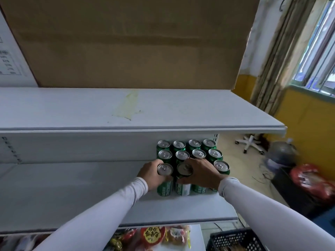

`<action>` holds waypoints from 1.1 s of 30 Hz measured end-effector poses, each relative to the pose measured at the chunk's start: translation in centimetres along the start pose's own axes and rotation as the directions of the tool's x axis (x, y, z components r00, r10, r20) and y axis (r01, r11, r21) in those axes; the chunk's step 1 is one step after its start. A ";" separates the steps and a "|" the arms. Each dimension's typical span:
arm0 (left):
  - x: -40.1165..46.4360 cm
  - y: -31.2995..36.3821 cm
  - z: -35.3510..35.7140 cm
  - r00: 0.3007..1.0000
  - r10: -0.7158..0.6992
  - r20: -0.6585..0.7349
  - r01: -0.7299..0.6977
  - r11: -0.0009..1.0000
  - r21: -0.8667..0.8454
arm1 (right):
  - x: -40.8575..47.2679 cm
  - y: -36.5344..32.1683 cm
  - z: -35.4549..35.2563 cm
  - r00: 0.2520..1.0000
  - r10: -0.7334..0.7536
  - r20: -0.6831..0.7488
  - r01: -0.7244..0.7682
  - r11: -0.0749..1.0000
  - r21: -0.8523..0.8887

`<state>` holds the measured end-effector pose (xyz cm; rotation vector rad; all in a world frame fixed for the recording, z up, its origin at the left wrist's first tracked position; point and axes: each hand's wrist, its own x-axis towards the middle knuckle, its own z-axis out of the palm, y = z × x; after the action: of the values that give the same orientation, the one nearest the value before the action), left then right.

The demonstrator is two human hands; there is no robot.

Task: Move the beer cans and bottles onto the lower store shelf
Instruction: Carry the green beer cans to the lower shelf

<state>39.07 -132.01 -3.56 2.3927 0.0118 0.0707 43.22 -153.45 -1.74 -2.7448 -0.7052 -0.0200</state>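
i see green beer cans (190,154) standing upright in tight rows at the right end of the lower shelf (72,192), silver tops up. my left hand (151,173) curls around the front-left can (164,179), fingers wrapped on its far side. my right hand (201,172) grips the can just beside it (184,177), which looks a little tilted, thumb on its near side. the two held cans touch or nearly touch. both arms wear pale long sleeves (108,211). above is a bare white upper shelf (126,109) backed by brown cardboard (126,42). below the shelf edge lie snack packets (159,238), and a black crate (233,240) sits lower right.
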 end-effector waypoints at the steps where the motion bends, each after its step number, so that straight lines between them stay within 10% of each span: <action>1: 0.1 -0.1 0.0 1.000 -0.002 0.001 0.002 1.000 0.001 | 0.1 0.0 0.2 1.000 0.006 -0.001 -0.006 1.000 -0.010; 27: -6.2 -0.5 -0.9 0.977 -0.208 -0.035 0.211 0.970 0.123 | 0.7 -1.8 -2.0 0.976 -0.192 -0.102 0.198 0.979 0.055; 33: -11.4 -4.0 -7.7 0.962 -0.230 -0.147 0.259 0.937 0.232 | 3.0 -11.7 -1.8 0.938 -0.319 0.133 0.323 0.947 -0.003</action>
<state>27.27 -124.14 -1.16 2.6148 0.3969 0.0979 40.44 -142.82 3.63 -2.6397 -1.1910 0.0808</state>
